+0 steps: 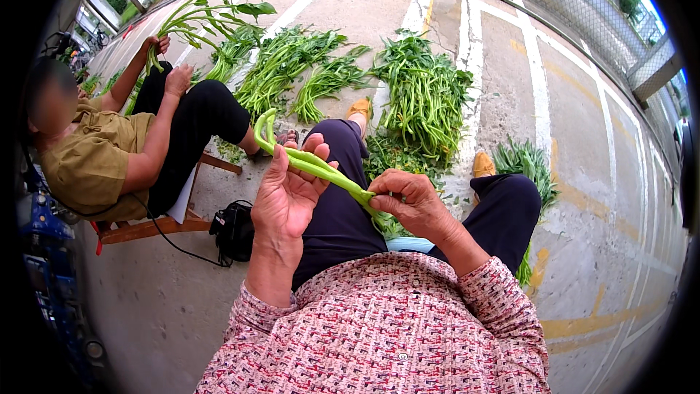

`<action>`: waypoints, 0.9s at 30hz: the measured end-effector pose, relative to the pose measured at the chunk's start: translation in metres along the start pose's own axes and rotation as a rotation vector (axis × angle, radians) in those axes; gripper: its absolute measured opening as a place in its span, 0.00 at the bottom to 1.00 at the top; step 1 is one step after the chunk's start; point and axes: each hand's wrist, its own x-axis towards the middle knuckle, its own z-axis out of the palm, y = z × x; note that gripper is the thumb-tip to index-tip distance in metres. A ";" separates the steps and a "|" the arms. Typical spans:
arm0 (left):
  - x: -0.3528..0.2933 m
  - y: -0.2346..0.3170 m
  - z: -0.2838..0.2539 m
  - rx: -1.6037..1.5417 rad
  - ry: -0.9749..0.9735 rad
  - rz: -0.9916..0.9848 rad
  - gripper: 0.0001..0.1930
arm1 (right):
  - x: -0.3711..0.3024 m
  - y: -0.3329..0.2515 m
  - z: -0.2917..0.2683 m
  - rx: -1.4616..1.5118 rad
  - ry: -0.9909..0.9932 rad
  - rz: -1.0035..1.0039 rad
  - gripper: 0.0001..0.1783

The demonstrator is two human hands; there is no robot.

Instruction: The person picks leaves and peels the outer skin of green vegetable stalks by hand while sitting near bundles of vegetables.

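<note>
My left hand (292, 190) is palm up, its fingers curled round a few thick, pale green water spinach stalks (313, 166). The stalks slant down to the right across my lap, with bent ends sticking out past the left thumb. At their lower right part, my right hand (412, 201) pinches them between thumb and fingertips. Leafy ends hang below that hand, partly hidden by it. Beyond my knees, a big bunch of water spinach (426, 95) lies on the pavement, with loose leaves and trimmings (397, 159) heaped between my feet.
To the left, a seated person (98, 157) holds up a leafy bunch (211, 20). A wooden seat (146, 230) is under that person, and a black bag (233, 230) lies beside it. More greens (281, 69) lie ahead, another pile (529, 164) beside my right leg.
</note>
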 end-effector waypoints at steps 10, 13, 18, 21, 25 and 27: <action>0.003 -0.033 0.015 0.297 -0.021 0.059 0.10 | 0.013 -0.022 -0.022 -0.106 -0.080 0.097 0.07; 0.002 -0.032 0.016 0.326 0.026 0.064 0.09 | 0.011 -0.022 -0.031 0.086 -0.161 0.215 0.09; 0.002 -0.021 0.007 0.356 0.083 0.059 0.09 | -0.005 -0.015 -0.047 0.309 -0.213 0.371 0.09; 0.004 -0.016 0.000 0.349 0.119 0.075 0.09 | -0.022 0.000 -0.056 0.372 -0.194 0.421 0.10; 0.005 -0.011 -0.007 0.361 0.164 0.111 0.12 | -0.046 0.013 -0.059 0.415 -0.139 0.494 0.11; 0.004 -0.011 -0.007 0.380 0.186 0.135 0.13 | -0.054 0.020 -0.060 0.413 -0.149 0.516 0.10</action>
